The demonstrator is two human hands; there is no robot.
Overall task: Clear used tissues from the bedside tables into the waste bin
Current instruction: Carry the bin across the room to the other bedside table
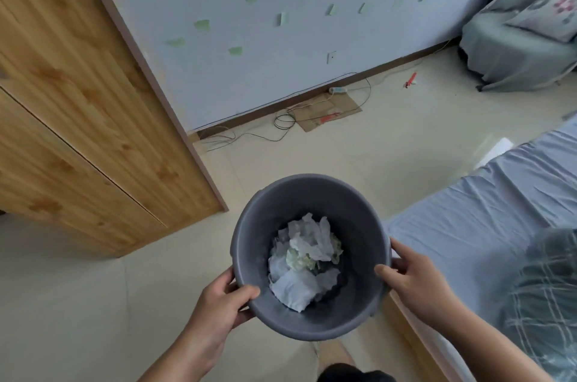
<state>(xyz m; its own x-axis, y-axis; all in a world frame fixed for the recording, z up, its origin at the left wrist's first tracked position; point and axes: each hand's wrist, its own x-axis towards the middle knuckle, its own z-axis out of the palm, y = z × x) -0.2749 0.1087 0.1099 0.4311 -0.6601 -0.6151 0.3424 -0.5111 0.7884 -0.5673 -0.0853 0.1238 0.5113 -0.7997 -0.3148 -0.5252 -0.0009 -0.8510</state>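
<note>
A round grey waste bin (262, 225) is held up above the floor in the lower middle of the head view. Several crumpled white tissues (304, 260) lie in its bottom. My left hand (223, 300) grips the bin's near left rim, thumb over the edge. My right hand (412, 278) grips the right rim, thumb inside, fingers around the outside. No bedside table is in view.
A wooden wardrobe (78, 119) stands at the left. A bed with a pale blue sheet (487, 207) and a checked blanket (546, 297) lies at the right. Cables and flat cardboard (324, 110) lie by the wall. A covered chair with a pillow (515, 44) stands far right.
</note>
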